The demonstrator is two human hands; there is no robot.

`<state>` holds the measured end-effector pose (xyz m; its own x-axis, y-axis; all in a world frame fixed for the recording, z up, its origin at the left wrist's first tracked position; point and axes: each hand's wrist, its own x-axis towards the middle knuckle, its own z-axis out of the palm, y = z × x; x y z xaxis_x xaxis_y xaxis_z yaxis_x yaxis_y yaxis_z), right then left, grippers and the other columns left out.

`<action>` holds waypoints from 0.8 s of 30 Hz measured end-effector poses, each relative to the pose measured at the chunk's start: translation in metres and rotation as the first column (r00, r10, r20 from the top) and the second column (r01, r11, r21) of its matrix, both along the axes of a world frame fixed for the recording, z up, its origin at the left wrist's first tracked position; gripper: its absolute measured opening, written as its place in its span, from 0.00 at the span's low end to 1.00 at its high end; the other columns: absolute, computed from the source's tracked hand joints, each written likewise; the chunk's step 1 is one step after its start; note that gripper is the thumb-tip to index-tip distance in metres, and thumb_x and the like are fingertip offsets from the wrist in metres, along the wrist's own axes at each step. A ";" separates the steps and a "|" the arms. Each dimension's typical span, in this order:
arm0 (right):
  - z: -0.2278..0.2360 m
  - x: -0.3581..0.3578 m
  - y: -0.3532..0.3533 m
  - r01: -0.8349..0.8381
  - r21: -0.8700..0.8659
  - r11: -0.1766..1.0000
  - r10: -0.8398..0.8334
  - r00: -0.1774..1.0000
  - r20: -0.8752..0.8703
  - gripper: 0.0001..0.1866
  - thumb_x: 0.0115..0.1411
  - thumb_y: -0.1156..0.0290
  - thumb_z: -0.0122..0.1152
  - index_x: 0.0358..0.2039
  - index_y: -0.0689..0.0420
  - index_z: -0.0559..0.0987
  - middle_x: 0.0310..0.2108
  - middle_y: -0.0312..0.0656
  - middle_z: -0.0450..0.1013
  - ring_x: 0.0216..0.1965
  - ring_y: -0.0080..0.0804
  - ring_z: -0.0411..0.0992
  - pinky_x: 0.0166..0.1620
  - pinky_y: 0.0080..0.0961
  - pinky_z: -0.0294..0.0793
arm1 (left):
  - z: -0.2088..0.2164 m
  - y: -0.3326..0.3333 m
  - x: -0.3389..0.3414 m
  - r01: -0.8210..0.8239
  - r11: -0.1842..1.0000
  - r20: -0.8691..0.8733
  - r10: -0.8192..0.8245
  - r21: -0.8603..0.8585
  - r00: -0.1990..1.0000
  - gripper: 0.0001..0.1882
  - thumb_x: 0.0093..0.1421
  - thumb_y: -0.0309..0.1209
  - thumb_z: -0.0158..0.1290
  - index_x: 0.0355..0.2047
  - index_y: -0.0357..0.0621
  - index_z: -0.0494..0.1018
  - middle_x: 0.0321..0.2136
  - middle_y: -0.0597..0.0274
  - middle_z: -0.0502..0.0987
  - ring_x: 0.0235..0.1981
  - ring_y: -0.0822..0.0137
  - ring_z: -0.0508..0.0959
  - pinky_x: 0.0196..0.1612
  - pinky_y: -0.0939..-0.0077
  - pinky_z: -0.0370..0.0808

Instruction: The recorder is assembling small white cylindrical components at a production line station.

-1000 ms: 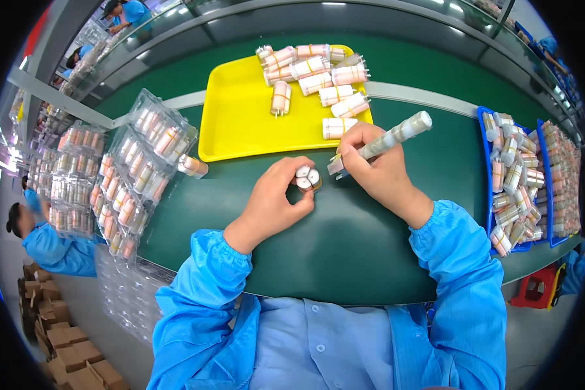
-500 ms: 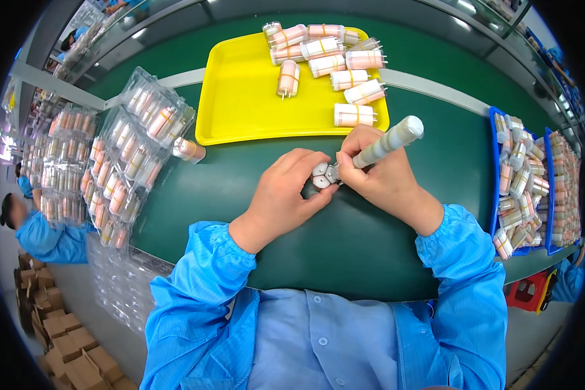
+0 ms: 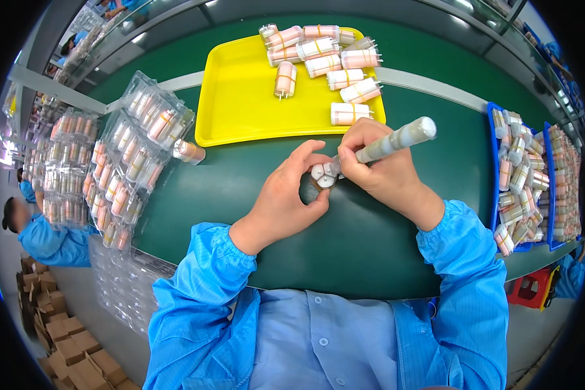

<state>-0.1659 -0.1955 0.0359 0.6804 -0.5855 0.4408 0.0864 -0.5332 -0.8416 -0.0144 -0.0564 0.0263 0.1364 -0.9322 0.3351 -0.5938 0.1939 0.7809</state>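
On the green table, a small bundle (image 3: 323,175) of cylinders stands upright, showing a round white end face split into segments. Curved around its left side, my left hand (image 3: 281,198) holds it between thumb and fingers. My right hand (image 3: 385,174) grips a tool (image 3: 400,140) with a thick, pale, wrapped handle, slanting up to the right. Its tip is at the bundle's right upper edge, partly covered by my fingers, so I cannot make out its kind. Beyond the hands, a yellow tray (image 3: 231,91) bears several pink-and-white bundles with orange bands and metal pins.
One banded bundle (image 3: 189,152) lies beside stacked clear plastic trays (image 3: 175,120) full of bundles at left. Blue bins (image 3: 494,175) of bundles stand at right. Cardboard boxes (image 3: 84,374) are on the floor at lower left. A co-worker in blue (image 3: 52,240) is at far left.
The tool's handle has tilted further to the right and lower. My left index finger has lifted away from the bundle's top, exposing more of the end face.
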 end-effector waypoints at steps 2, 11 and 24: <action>-0.003 0.000 0.000 -0.010 0.011 1.000 0.010 0.999 -0.042 0.07 0.56 0.76 0.67 0.27 0.60 0.75 0.24 0.38 0.71 0.24 0.27 0.69 0.27 0.28 0.67 | 0.000 0.001 0.001 0.017 1.000 0.017 -0.017 0.009 1.000 0.41 0.49 0.20 0.63 0.64 0.40 0.59 0.47 0.51 0.80 0.46 0.58 0.82 0.52 0.67 0.78; -0.008 0.002 0.007 -0.013 -0.005 1.000 0.013 0.998 -0.060 0.07 0.56 0.75 0.67 0.28 0.59 0.75 0.24 0.38 0.72 0.24 0.27 0.69 0.27 0.28 0.68 | 0.001 -0.001 -0.003 -0.147 0.987 0.271 0.124 0.066 0.955 0.35 0.51 0.22 0.65 0.58 0.39 0.64 0.43 0.52 0.76 0.46 0.51 0.77 0.47 0.62 0.77; -0.005 0.002 0.000 -0.039 -0.036 0.999 0.039 0.999 -0.018 0.07 0.56 0.75 0.67 0.28 0.60 0.75 0.24 0.38 0.72 0.24 0.27 0.69 0.28 0.27 0.67 | -0.005 0.002 -0.001 0.034 0.998 -0.083 -0.029 0.061 0.996 0.38 0.52 0.18 0.59 0.63 0.39 0.60 0.49 0.46 0.77 0.48 0.49 0.80 0.50 0.63 0.77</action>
